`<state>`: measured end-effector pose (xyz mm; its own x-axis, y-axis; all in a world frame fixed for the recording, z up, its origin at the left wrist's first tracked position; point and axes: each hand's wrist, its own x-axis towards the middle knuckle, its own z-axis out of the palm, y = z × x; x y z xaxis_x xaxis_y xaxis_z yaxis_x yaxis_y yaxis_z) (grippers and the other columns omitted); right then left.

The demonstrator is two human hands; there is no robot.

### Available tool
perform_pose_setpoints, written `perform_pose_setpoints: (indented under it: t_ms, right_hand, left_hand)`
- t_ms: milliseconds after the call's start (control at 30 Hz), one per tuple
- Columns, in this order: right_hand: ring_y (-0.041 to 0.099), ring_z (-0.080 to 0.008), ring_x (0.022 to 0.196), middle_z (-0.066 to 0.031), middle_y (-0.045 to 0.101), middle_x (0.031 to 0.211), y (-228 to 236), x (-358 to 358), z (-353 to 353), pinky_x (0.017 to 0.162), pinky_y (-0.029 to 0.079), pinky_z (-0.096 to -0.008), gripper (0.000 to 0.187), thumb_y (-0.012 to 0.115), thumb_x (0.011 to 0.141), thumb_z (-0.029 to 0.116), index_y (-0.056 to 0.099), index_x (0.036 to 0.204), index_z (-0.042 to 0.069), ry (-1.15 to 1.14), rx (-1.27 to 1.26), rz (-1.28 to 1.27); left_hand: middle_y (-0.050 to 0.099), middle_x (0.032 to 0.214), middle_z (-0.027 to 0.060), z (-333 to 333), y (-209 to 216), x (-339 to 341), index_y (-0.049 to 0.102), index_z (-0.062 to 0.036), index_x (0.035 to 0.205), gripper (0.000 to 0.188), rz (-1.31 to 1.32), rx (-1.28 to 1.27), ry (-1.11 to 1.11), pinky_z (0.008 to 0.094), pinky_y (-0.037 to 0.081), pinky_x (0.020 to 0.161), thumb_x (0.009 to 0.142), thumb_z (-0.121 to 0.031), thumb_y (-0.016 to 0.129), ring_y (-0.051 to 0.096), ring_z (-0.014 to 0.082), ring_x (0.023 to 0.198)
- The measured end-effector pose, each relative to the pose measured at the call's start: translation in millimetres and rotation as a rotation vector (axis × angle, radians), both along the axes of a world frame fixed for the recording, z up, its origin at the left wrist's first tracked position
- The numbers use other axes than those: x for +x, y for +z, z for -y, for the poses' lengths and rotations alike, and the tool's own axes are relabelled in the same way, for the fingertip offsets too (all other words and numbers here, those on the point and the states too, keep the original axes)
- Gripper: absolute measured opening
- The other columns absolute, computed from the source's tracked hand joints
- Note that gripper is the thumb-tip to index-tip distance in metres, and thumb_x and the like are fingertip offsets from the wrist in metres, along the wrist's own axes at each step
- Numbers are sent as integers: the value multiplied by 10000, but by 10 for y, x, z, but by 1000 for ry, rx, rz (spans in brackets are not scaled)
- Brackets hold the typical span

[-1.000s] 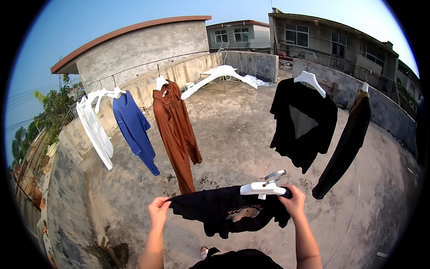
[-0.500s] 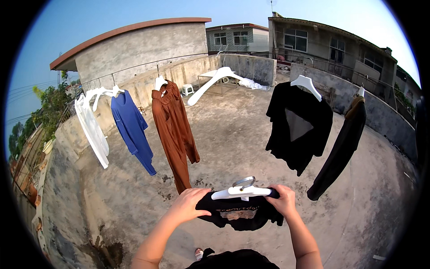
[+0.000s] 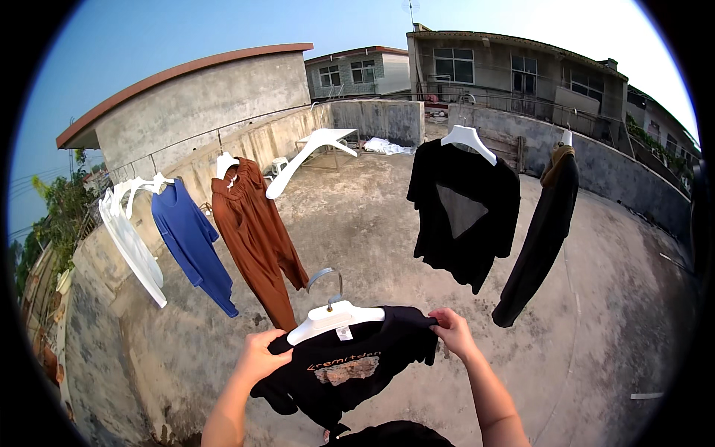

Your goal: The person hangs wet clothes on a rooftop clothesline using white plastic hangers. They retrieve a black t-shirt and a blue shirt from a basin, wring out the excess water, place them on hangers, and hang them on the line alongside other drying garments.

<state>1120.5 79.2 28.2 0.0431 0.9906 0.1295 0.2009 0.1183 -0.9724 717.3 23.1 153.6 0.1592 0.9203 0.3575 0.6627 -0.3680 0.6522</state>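
While the left hand and right hand pinch the shirt at opposite shoulders, the hanger lies lengthwise between them, nearer the left.

We see soft, matt cloth in the black short-sleeved T-shirt, with a mottled printed patch on its chest. The broad white hanger at its neck looks like smooth plastic to us, and its curved silver hook is shiny metal. The loose reddish-brown trousers look like matt cloth gathered at the waist; the long blue top is smoother cloth, also matt. Underfoot we have a rough, stained grey-brown concrete floor, and the low weathered wall shows a coarse, blotchy, matt face.
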Motion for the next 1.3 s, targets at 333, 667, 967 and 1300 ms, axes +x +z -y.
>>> perform_pose_setpoints:
  t_ms: [333,667,967,1300]
  right_hand:
    - [492,-189,1203,-75,535,1307,300,-273,-622,1005,394,-346,549,548,813,-15,474,1348,88,402,57,-38]
    - [478,-231,1215,-160,482,1332,1596,-1914,-2104,994,400,-346,665,683,848,211,343,1393,43,188,140,-312]
    - [576,-151,788,-79,618,1007,1782,-2588,-3194,607,477,-304,510,533,854,185,431,1329,28,179,167,-685]
    - [497,-112,686,-77,618,1003,1965,-814,-2655,503,401,-264,481,451,853,153,447,1318,32,-141,224,-614]
  left_hand:
    - [670,822,74,-76,-25,-175,644,15,953,270,155,-116,155,278,485,692,716,-82,729,603,114,738]
    - [669,764,127,-572,-20,-640,648,10,949,311,69,-53,396,299,497,650,683,-126,735,649,182,691]
    - [666,766,152,-1412,152,-887,647,11,952,316,77,-40,404,328,502,648,680,-128,727,659,233,695]
    - [648,792,221,-2845,605,-696,633,69,886,339,99,-7,256,357,500,699,618,-131,692,659,302,751]
